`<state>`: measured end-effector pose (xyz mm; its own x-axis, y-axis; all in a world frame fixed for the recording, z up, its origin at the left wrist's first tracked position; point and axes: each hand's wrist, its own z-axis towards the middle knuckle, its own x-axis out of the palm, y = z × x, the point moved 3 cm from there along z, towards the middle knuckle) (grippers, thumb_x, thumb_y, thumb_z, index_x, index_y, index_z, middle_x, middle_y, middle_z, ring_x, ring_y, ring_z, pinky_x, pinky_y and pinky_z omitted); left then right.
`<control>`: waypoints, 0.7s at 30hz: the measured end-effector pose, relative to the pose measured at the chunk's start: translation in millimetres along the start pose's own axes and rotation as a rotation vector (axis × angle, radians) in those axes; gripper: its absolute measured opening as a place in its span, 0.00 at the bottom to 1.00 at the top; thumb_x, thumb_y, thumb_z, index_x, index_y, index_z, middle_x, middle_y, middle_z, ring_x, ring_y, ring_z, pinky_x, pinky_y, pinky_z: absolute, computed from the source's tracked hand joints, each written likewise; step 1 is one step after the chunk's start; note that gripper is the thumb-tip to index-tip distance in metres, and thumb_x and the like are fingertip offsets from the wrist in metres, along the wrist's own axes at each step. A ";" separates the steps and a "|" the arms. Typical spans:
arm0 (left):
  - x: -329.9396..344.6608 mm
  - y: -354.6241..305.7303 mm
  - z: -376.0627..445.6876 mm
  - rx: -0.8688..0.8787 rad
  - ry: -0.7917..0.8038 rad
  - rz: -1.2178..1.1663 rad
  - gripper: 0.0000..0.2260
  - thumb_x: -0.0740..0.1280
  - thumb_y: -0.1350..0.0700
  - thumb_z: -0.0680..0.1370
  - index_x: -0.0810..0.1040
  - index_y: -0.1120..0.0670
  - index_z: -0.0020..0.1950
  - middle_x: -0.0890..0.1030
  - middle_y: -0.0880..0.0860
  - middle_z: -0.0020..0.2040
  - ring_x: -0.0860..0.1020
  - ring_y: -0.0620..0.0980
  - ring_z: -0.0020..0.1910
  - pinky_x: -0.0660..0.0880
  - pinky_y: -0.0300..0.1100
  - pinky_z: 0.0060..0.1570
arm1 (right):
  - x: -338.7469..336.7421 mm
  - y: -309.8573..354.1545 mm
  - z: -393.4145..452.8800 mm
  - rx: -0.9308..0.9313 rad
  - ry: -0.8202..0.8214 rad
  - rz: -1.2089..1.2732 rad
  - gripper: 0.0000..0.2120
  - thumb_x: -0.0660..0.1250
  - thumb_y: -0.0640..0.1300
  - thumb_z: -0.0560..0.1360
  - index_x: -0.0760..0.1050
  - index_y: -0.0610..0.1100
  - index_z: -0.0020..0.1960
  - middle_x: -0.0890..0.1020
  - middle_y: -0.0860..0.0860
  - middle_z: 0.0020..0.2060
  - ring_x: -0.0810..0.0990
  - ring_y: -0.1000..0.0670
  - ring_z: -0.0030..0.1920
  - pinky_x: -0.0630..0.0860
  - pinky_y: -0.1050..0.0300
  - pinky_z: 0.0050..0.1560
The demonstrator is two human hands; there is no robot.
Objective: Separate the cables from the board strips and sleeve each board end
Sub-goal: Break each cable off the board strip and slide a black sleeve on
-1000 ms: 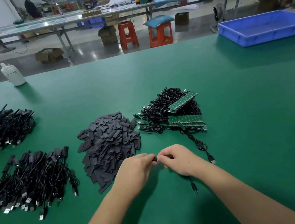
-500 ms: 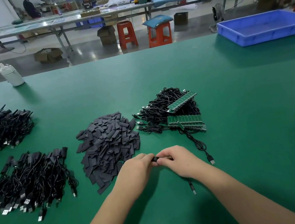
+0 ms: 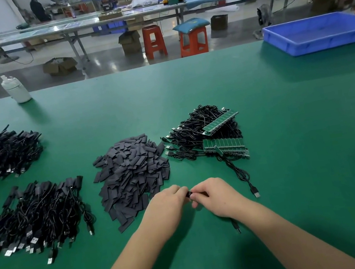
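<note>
Currently — step: sleeving one board end.
Hands: left hand (image 3: 168, 203) and right hand (image 3: 215, 195) pinch a black sleeve (image 3: 189, 194), just before the sleeve pile (image 3: 132, 178).
Advice: push squarely, cover fully.

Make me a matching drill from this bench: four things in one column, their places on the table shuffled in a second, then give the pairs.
Things:
1. white bottle
2. blue tray
3. pile of black sleeves
4. green board strips

Places:
A. far right corner of the table
B. on the cable heap right of centre
C. far left edge of the table
D. centre, just beyond the left hand

Pairs: 1-C, 2-A, 3-D, 4-B
</note>
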<state>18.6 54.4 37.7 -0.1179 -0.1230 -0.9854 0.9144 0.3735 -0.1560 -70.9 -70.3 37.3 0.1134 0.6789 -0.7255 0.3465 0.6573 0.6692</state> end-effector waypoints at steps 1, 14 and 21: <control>-1.4 -0.2 -0.9 0.004 0.010 0.011 0.12 0.61 0.59 0.80 0.72 0.50 0.63 0.75 0.49 0.55 0.76 0.52 0.54 0.70 0.44 0.49 | 0.2 0.3 -0.4 0.005 0.005 0.019 0.13 0.63 0.45 0.80 0.81 0.51 0.39 0.83 0.56 0.34 0.73 0.62 0.26 0.65 0.68 0.28; -5.7 7.4 -2.3 -0.168 -0.236 -0.513 0.25 0.65 0.60 0.80 0.63 0.51 0.76 0.72 0.45 0.67 0.78 0.44 0.56 0.75 0.42 0.59 | -3.9 -3.6 4.5 0.143 -0.037 0.709 0.06 0.67 0.42 0.79 0.81 0.41 0.49 0.86 0.47 0.37 0.84 0.50 0.38 0.83 0.56 0.44; 2.0 -19.4 -8.4 -0.424 -0.020 -1.162 0.05 0.68 0.58 0.80 0.81 0.55 0.45 0.82 0.48 0.33 0.77 0.43 0.32 0.73 0.37 0.34 | -7.1 9.6 19.3 0.130 -0.236 1.667 0.09 0.68 0.33 0.76 0.77 0.30 0.55 0.85 0.39 0.44 0.86 0.42 0.48 0.83 0.50 0.52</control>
<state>-2.6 54.7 38.2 -0.7664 -0.5932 -0.2465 0.0726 0.3014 -0.9507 -50.4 -75.1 45.8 0.5310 0.4884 0.6925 -0.2180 -0.7109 0.6686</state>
